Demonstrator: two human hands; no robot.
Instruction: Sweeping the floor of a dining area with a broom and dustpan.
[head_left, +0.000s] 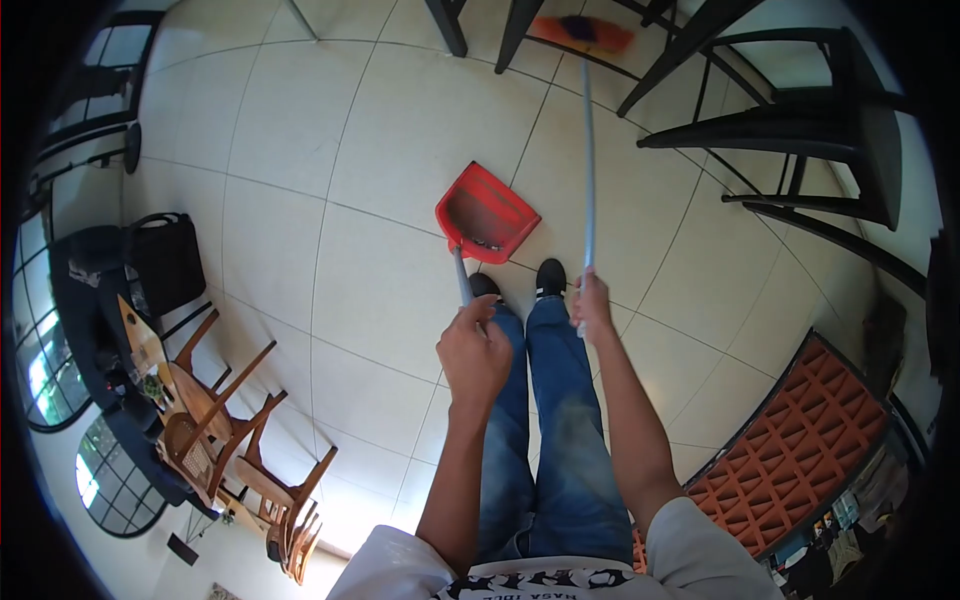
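Note:
My left hand (475, 346) grips the upper end of the grey handle of a red plastic dustpan (517, 212). The pan rests on the tiled floor in front of my shoes, and some dark debris lies in it. My right hand (594, 306) is closed around the light blue-grey pole of a broom (589, 172). The pole reaches away from me to the orange and purple broom head (589, 34), which is blurred and partly behind the rung of a dark chair.
Dark chairs (787, 127) stand at the upper right, and an orange-red patterned panel (787, 442) at the lower right. On the left are a black bag (163, 262), wooden chairs (196, 401) and a table with things on it. A thin metal leg (301, 20) meets the floor at the top.

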